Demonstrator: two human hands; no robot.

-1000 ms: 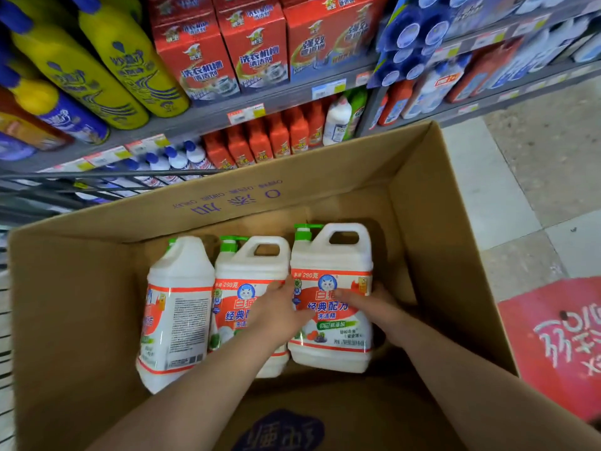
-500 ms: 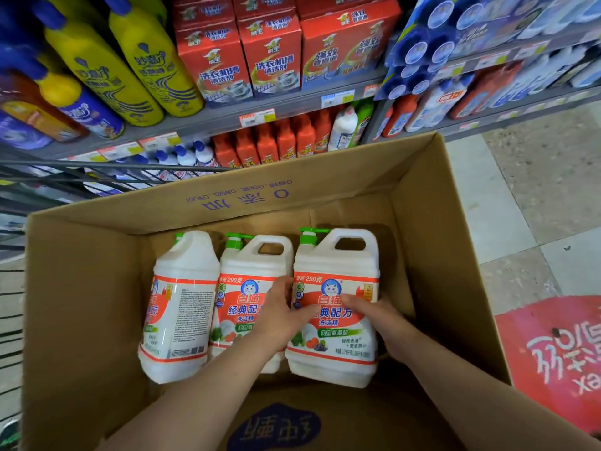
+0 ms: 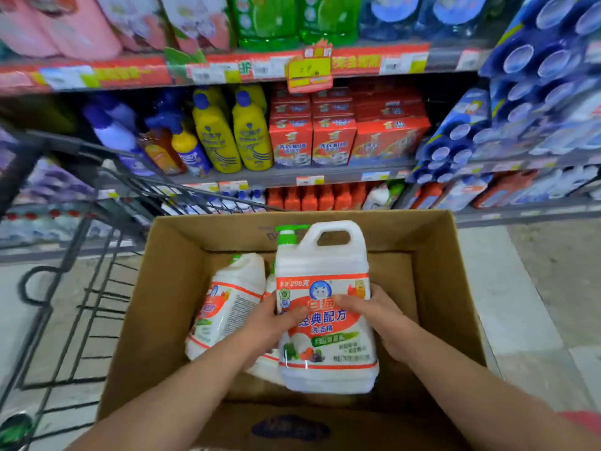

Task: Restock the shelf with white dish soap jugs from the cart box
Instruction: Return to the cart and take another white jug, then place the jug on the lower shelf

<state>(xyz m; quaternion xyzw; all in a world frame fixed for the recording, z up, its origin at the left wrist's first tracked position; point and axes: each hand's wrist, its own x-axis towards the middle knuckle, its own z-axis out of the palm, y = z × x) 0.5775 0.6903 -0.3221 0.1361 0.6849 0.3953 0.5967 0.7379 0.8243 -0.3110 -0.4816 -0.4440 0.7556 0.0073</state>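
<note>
Clamping upright jug by sides with left hand, right hand fingers; second jug tilted near box left wall

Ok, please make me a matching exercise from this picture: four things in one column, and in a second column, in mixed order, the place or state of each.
Column one
1. front-label jug
2. side-on jug
3. yellow bottles
4. cardboard box

Column two
A. upright on a shelf, left of the red cartons
B. gripped between the left hand and the right hand
C. leaning inside the box, touched by no hand
D. brown, open at the top

Pairs: 1-B, 2-C, 3-A, 4-D
</note>
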